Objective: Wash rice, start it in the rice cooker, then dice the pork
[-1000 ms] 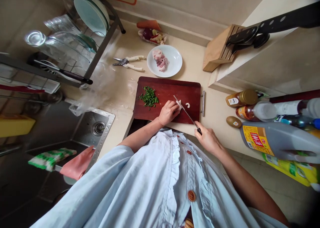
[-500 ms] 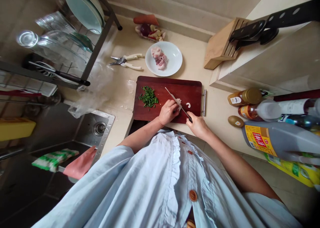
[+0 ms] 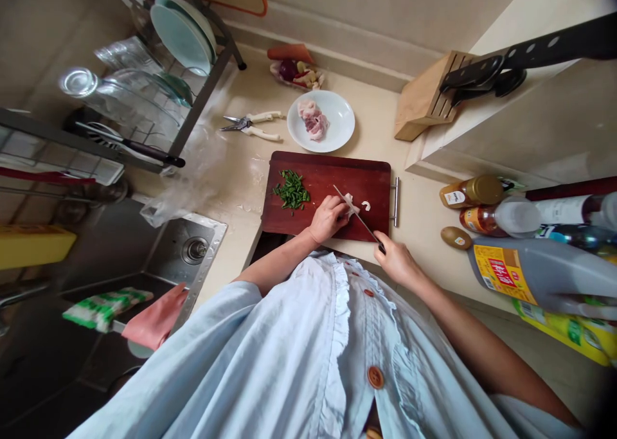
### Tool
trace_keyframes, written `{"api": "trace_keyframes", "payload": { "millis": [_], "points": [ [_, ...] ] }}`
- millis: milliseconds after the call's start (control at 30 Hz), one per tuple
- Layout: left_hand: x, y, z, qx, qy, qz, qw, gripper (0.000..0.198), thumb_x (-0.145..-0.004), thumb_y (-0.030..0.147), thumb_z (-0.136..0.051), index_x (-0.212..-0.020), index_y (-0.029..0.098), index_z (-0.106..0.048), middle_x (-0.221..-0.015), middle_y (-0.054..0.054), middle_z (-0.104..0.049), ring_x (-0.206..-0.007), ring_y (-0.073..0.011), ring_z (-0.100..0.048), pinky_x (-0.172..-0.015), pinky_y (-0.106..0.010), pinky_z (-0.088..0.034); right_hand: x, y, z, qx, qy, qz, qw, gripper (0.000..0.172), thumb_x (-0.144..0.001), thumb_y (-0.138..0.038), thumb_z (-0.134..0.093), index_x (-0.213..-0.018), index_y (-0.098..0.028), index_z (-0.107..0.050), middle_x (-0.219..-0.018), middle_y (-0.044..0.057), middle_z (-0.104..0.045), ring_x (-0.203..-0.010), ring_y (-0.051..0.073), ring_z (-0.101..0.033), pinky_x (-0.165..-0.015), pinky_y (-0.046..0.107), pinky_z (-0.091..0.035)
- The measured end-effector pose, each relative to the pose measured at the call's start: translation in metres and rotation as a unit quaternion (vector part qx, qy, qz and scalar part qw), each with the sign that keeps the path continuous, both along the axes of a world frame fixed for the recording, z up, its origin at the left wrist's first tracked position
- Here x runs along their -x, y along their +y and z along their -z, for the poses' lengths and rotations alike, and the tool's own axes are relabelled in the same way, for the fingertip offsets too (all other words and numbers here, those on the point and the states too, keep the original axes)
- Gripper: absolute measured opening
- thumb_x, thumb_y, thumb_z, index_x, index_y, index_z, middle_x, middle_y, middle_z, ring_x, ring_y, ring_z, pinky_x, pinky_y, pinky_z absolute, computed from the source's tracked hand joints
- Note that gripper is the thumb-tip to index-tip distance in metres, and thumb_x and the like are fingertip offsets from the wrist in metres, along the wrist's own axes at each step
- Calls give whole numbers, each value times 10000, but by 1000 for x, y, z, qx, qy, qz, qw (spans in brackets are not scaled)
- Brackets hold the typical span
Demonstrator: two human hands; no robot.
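Observation:
My right hand (image 3: 396, 259) is wrapped around the black handle of a kitchen knife (image 3: 367, 227). Its blade slants across a small piece of pale raw meat (image 3: 353, 207) on the dark red cutting board (image 3: 328, 162). With curled fingers, my left hand (image 3: 330, 218) presses on that meat, left of the blade; the fingertips are partly hidden. A thin white slice (image 3: 366, 206) lies just right of the knife. Toward the board's left side sits a pile of chopped green vegetable (image 3: 292, 189).
Behind the board stand a white plate (image 3: 343, 121) with raw meat and white-handled kitchen shears (image 3: 250, 124). A knife block (image 3: 424, 98), bottles (image 3: 511, 259) and a kiwi (image 3: 456, 237) are at right. The sink (image 3: 212, 230) and a dish rack (image 3: 200, 101) are at left.
The knife and my right hand have drawn back toward my body and a little to the right. My left hand stays on the meat. The whole view has shifted slightly.

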State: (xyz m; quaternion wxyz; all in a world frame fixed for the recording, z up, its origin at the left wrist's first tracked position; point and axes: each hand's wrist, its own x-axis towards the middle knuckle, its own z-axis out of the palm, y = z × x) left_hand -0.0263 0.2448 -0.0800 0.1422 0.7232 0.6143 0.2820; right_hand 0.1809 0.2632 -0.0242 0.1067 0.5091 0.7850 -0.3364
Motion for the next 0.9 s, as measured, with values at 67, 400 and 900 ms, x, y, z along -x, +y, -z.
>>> {"api": "trace_keyframes", "payload": {
  "millis": [67,400,900],
  "points": [
    [1,-1,1,-21,-11,-7,1000,158,-834,234,-579,-965,160,-626,-969,-96,-607,-883,-205,-534,-776,-331,-468,-15,-5,-4,13,-8,11,1000,443,-829,-236,-448,-1251,-152,-552,-773,75,-693,-687,198,-638,-616,251,-422],
    [2,-1,0,-65,-8,11,998,136,-890,247,-515,-867,170,-625,-819,-64,-592,-790,-177,-492,-726,-306,-459,-22,-3,-36,19,36,17,999,440,-853,-305,-405,-1237,-158,-561,-681,42,-647,-609,170,-586,-567,241,-363],
    [3,5,1,-1,-34,-3,999,127,-866,240,-534,-901,171,-635,-922,-78,-620,-854,-187,-538,-758,-318,-470,7,13,-19,47,44,9,998,387,-845,-265,-433,-1194,-178,-576,-828,70,-694,-713,180,-627,-628,230,-404]
  ]
}}
